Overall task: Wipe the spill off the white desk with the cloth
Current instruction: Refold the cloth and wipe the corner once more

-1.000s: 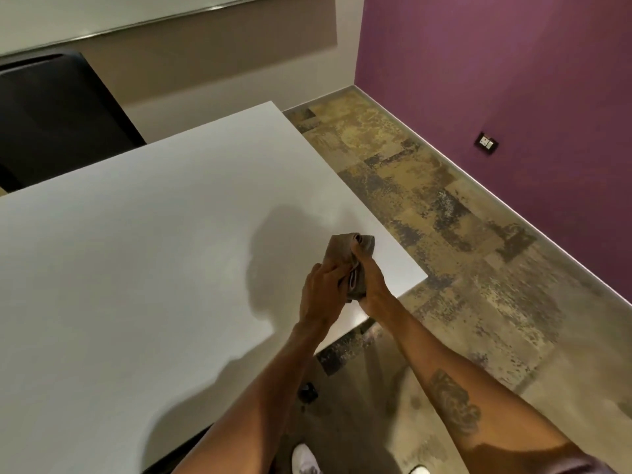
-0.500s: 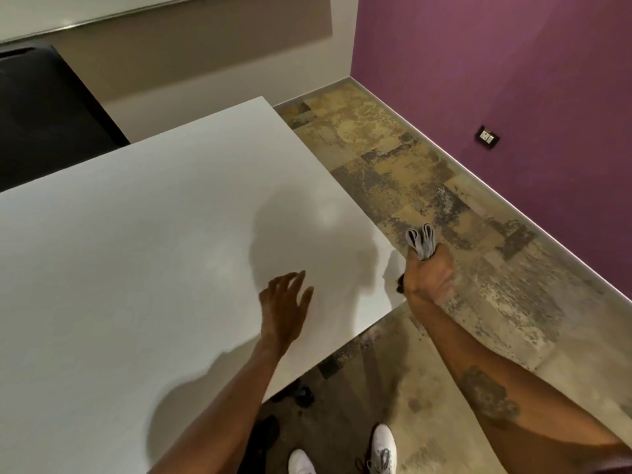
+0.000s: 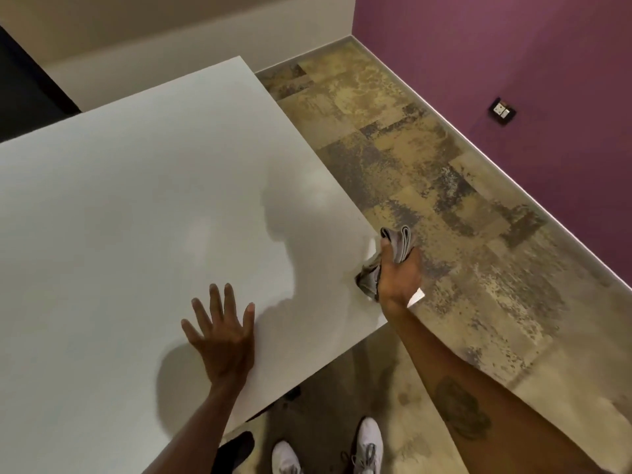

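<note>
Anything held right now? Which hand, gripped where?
Right hand grips the folded cloth around its middle, both ends sticking out of the fist. Left hand holds nothing, spread flat on the white desk.

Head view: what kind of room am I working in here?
Probably an office or meeting room. A large bare white desk stands on patchy carpet tiles, a purple wall carries a wall socket, and a dark chair back shows at far left.
</note>
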### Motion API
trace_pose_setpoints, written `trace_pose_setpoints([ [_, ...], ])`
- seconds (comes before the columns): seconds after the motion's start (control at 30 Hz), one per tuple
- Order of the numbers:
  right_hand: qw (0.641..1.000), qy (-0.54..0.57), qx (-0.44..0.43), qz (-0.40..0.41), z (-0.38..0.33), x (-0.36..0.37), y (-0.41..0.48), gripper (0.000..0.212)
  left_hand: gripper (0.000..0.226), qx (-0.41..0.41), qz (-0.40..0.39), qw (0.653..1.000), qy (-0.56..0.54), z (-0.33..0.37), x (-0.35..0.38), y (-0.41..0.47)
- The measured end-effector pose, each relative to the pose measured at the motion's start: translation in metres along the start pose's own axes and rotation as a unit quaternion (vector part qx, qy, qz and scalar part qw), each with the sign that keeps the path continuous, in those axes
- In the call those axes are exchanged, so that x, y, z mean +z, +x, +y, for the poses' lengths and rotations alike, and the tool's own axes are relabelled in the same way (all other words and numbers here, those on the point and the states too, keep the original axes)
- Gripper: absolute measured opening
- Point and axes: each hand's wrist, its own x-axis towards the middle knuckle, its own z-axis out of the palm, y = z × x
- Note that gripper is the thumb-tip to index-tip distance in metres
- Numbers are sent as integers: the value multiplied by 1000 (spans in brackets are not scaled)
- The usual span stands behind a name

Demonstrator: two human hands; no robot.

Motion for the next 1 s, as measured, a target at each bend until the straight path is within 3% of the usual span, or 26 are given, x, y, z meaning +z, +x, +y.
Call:
trace_pose_setpoints([
  [0.13, 999, 26, -38, 17, -2, 23, 7, 36, 71, 6, 9, 1000, -20, -2, 4, 2],
  [0.23, 998, 38, -41, -27, -11, 38, 25, 34, 72, 0, 0, 999, -48, -2, 3, 1],
  [0.43, 995, 65, -36, -67, -39, 80, 57, 48, 78, 0, -1, 999, -50, -2, 5, 4],
  [0.63, 994, 47, -85, -43, -52, 119, 64, 38, 77, -13, -1, 999, -51, 0, 5, 7],
  [1.0, 987, 43, -127, -86, -86, 171, 82, 39, 73, -8, 3, 999, -39, -3, 8, 7],
])
